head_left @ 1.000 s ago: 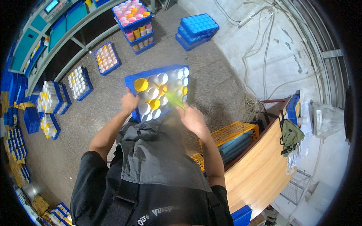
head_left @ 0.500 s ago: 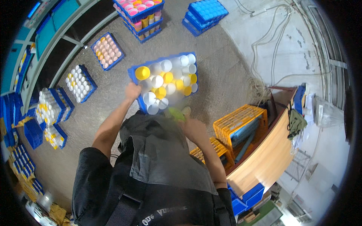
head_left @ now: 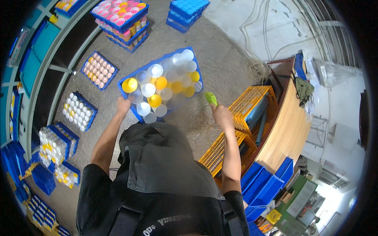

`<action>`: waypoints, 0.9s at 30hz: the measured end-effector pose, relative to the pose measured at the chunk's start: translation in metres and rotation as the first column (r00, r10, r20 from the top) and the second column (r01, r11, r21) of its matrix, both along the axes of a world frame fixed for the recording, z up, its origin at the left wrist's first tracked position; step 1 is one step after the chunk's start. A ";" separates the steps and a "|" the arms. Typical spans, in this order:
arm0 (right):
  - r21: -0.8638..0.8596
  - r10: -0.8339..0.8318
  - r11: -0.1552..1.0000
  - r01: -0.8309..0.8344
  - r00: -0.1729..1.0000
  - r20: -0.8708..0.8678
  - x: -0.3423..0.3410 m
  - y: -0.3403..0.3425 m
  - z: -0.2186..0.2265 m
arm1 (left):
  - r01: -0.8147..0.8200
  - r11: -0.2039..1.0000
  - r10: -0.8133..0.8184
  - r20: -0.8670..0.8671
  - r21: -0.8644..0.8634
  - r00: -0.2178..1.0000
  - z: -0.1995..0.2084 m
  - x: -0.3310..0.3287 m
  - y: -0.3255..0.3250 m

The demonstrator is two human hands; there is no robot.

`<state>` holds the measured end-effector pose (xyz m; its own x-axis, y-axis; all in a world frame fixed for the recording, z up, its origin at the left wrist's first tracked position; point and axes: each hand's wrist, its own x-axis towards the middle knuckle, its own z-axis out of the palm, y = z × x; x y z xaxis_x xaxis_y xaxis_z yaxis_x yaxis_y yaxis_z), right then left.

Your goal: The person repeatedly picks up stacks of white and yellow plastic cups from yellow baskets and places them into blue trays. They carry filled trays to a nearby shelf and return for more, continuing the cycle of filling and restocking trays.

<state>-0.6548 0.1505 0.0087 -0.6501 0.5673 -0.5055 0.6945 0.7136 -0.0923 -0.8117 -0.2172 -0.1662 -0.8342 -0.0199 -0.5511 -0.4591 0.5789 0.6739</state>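
At the left side of a blue tray, my left hand is closed on the rim. The tray is tilted and filled with white cups and yellow cups, their round ends facing up. To the right of the tray and apart from it, my right hand is wrapped round a lime-green tool with a rounded head; its handle is hidden in my fist. A whitish haze blurs the cups on the tray's right side.
Left on the floor are a tray of pink cups, a tray of white cups and stacked trays. Farther off stand a stack of pink cups and blue trays. Orange crates and a wooden board bound the right.
My right hand has swung rightward with the lime-green tool, away from the tray's near edge. The tray and my left hand appear farther left in the view, which has itself shifted.
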 end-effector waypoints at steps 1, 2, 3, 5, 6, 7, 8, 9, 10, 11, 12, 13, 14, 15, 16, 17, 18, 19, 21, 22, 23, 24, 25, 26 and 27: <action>-0.007 0.020 1.000 -0.020 0.999 -0.037 0.004 -0.002 -0.003 | 0.035 0.999 -0.035 -0.049 -0.007 0.998 -0.001 0.003 -0.011; 0.013 0.013 1.000 -0.013 0.999 -0.051 0.009 -0.005 -0.005 | 0.044 0.998 -0.042 -0.043 0.035 0.998 -0.004 0.007 -0.020; 0.029 0.019 0.999 -0.016 0.994 -0.110 0.017 -0.008 -0.007 | 0.049 0.993 -0.044 -0.054 0.103 0.998 -0.007 0.012 -0.032; -0.005 -0.053 0.999 0.053 0.998 -0.024 0.037 -0.018 -0.009 | 0.026 0.971 -0.026 0.000 0.238 1.000 -0.012 0.022 -0.059; -0.038 -0.082 0.996 0.083 0.996 0.022 0.048 -0.026 -0.010 | 0.017 0.988 -0.016 -0.012 0.155 1.000 -0.015 0.026 -0.072; -0.048 -0.084 0.995 0.091 0.986 0.143 0.062 -0.034 -0.009 | -0.005 0.995 0.006 -0.013 0.102 1.000 -0.018 0.032 -0.085; -0.048 -0.098 0.993 0.104 0.989 0.115 0.074 -0.044 -0.010 | -0.051 0.998 0.050 0.030 0.040 0.998 -0.021 0.038 -0.098; -0.050 -0.125 0.990 0.132 0.984 0.125 0.086 -0.055 -0.009 | -0.011 0.996 0.008 0.032 0.090 0.999 -0.020 0.044 -0.115; -0.055 -0.154 0.985 0.163 0.978 0.138 0.095 -0.068 -0.010 | 0.004 0.994 -0.006 0.018 0.107 1.000 -0.020 0.049 -0.128; -0.081 -0.156 0.983 0.166 0.980 0.123 0.103 -0.081 -0.009 | 0.008 0.990 -0.008 0.001 0.144 1.000 -0.018 0.050 -0.141; -0.104 -0.153 0.981 0.163 0.983 0.103 0.107 -0.094 -0.009 | -0.012 0.979 0.013 -0.001 0.204 1.000 -0.016 0.050 -0.154; -0.124 -0.141 0.981 0.150 0.987 0.079 0.110 -0.108 -0.008 | -0.002 0.982 -0.001 0.017 0.190 1.000 -0.013 0.049 -0.166; -0.139 -0.136 0.981 0.135 0.991 0.002 0.110 -0.122 -0.009 | 0.005 0.982 -0.005 0.002 0.188 1.000 -0.010 0.048 -0.177; -0.156 -0.144 0.976 0.149 0.989 0.044 0.108 -0.136 -0.008 | -0.010 0.978 0.010 0.003 0.209 1.000 -0.008 0.048 -0.189; -0.195 -0.080 0.976 0.095 0.993 0.084 0.105 -0.150 -0.009 | -0.029 0.962 0.030 0.000 0.273 1.000 -0.005 0.047 -0.202; -0.218 -0.033 0.974 0.053 0.995 0.094 0.100 -0.165 -0.009 | -0.034 0.990 0.030 0.030 0.139 0.999 -0.004 0.044 -0.213; -0.233 -0.006 0.972 0.035 0.992 0.126 0.094 -0.179 -0.009 | -0.044 0.992 0.043 0.016 0.120 0.999 -0.004 0.042 -0.225; -0.296 0.062 0.955 -0.026 0.991 0.115 0.088 -0.195 -0.009 | -0.064 0.989 0.064 0.001 0.133 0.998 -0.006 0.040 -0.237; -0.292 0.153 0.949 -0.119 0.983 0.097 0.073 -0.227 -0.009 | -0.106 0.985 0.108 -0.007 0.133 0.994 -0.010 0.034 -0.260; -0.308 0.185 0.939 -0.152 0.980 0.079 0.064 -0.244 -0.008 | -0.128 0.988 0.128 0.004 0.090 0.992 -0.013 0.030 -0.272; -0.320 0.265 0.918 -0.233 0.962 0.060 0.055 -0.259 -0.005 | -0.154 0.985 0.154 0.000 0.076 0.988 -0.015 0.025 -0.283; -0.327 0.332 0.898 -0.295 0.941 0.062 0.045 -0.275 -0.002 | -0.175 0.983 0.174 0.020 0.047 0.985 -0.017 0.018 -0.294; -0.333 0.396 0.874 -0.355 0.916 0.063 0.033 -0.290 0.002 | -0.194 0.979 0.194 -0.010 -0.053 0.981 -0.017 0.012 -0.305; -0.340 0.464 0.841 -0.420 0.884 0.055 0.020 -0.304 0.007 | -0.234 0.972 0.234 0.005 -0.024 0.972 -0.016 0.004 -0.315; -0.442 0.418 0.826 -0.349 0.906 0.065 0.006 -0.318 0.013 | -0.241 0.970 0.241 -0.007 -0.021 0.970 -0.013 -0.003 -0.327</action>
